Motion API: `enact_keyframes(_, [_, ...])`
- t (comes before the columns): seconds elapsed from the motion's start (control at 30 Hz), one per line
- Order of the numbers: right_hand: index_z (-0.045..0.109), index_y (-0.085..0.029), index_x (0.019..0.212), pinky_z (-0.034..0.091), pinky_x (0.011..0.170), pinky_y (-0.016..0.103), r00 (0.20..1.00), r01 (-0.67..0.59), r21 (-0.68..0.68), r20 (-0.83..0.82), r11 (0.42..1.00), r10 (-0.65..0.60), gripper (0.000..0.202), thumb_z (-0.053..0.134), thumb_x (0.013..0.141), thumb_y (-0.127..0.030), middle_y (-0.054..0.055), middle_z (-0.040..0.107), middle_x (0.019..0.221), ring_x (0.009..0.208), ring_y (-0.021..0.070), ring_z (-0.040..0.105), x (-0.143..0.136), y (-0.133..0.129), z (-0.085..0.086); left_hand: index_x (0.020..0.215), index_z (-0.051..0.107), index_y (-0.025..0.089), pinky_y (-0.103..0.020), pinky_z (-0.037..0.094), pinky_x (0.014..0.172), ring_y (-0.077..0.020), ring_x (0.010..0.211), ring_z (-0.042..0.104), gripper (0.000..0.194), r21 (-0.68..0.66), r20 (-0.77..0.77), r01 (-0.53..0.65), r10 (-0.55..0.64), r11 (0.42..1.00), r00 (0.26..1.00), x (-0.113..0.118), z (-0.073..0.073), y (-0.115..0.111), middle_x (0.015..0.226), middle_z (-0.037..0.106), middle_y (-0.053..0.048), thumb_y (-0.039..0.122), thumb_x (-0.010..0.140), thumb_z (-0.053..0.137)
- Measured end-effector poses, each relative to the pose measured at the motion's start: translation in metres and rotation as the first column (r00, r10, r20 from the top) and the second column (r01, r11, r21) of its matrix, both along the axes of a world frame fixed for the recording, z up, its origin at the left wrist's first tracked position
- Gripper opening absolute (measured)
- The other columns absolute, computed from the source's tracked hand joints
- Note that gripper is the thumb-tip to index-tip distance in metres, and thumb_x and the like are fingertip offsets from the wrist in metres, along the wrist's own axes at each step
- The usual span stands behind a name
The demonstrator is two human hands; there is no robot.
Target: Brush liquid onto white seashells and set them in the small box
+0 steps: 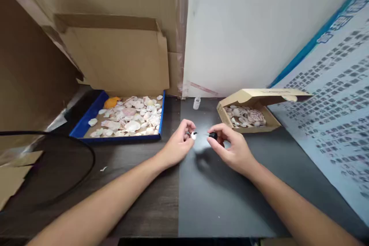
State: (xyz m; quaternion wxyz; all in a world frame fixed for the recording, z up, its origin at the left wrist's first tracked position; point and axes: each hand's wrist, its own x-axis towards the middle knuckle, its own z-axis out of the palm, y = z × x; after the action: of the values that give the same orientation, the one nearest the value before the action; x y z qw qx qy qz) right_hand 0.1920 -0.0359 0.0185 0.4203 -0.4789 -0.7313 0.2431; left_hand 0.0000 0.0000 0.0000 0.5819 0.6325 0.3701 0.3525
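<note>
Between its fingertips, my left hand (181,142) pinches a small white shell (193,136) with a dark mark at its upper edge. Facing it, my right hand (229,144) holds a small black cap (213,135) by its sides, with a thin tip pointing left toward the shell. A narrow gap separates the two hands above the grey mat (201,207). Behind them stands a small clear bottle (196,103) with a white label.
Many shells lie in a blue-edged box (117,138) at the left, beside an orange piece (112,102). A cardboard box (248,130) with shells stands at the right. A black cable (92,157) curves at the left. A printed sheet (331,111) leans at the right.
</note>
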Motion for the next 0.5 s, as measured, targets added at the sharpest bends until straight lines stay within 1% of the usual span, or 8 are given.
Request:
enact_keyframes(0.2, [0.061, -0.021, 0.098, 0.042, 0.052, 0.021, 1.0, 0.009, -0.005, -0.003, 1.0, -0.009, 0.011, 0.062, 0.09, -0.027, -0.005, 0.049, 0.064, 0.054, 0.0103, 0.047, 0.0012, -0.0021, 0.0017, 0.102, 0.041, 0.021, -0.024, 0.027, 0.058, -0.0077, 0.062, 0.034, 0.026, -0.009, 0.023, 0.003, -0.003, 1.0, 1.0, 0.0001, -0.0031, -0.0001, 0.088, 0.043, 0.003, 0.015, 0.078, 0.049])
enact_keyframes(0.5, [0.061, -0.021, 0.099, 0.042, 0.053, 0.022, 1.0, 0.019, 0.004, -0.006, 1.0, -0.019, 0.011, 0.062, 0.09, -0.027, -0.004, 0.05, 0.065, 0.055, 0.0108, 0.047, 0.0016, -0.002, 0.0006, 0.103, 0.042, 0.021, -0.023, 0.028, 0.058, -0.0078, 0.063, 0.036, 0.028, -0.011, 0.038, 0.0, 0.0, 1.0, 0.999, -0.0001, -0.0024, -0.0001, 0.088, 0.044, 0.003, 0.012, 0.077, 0.049])
